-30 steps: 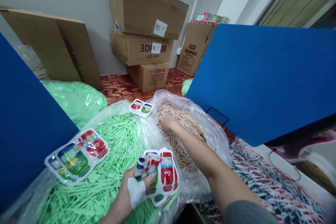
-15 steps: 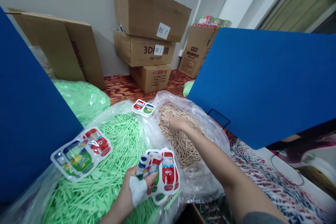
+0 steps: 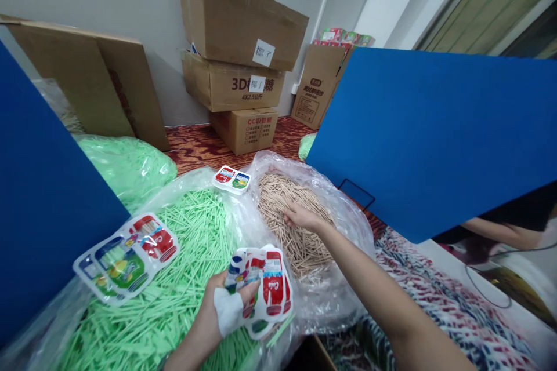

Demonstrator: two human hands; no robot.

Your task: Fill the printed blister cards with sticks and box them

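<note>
My left hand (image 3: 221,301), with a white wrap around the thumb's base, grips a stack of bottle-shaped printed packs (image 3: 275,285), red with "Cola" and blue-green. Below it lies a plastic bag full of green sticks (image 3: 191,243). My right hand (image 3: 301,216) is at the pile of brown sticks (image 3: 296,249) in a second clear bag, its fingers pinched together on some sticks; how many is hidden. On the green sticks at the left rest larger bottle-shaped packs (image 3: 128,258) with sticks showing inside. Another small pack (image 3: 231,179) lies between the two bags.
Blue panels stand at the left (image 3: 43,214) and right (image 3: 435,139). Stacked cardboard boxes (image 3: 243,17) rise by the wall, near another tied bag of green sticks (image 3: 126,165). A patterned fabric (image 3: 409,295) covers the right side. Another person's arm (image 3: 505,232) shows at the far right.
My right hand has drawn back slightly from deep in the brown sticks, and its fingers now show. The left hand keeps its packs. The view has shifted a little.
</note>
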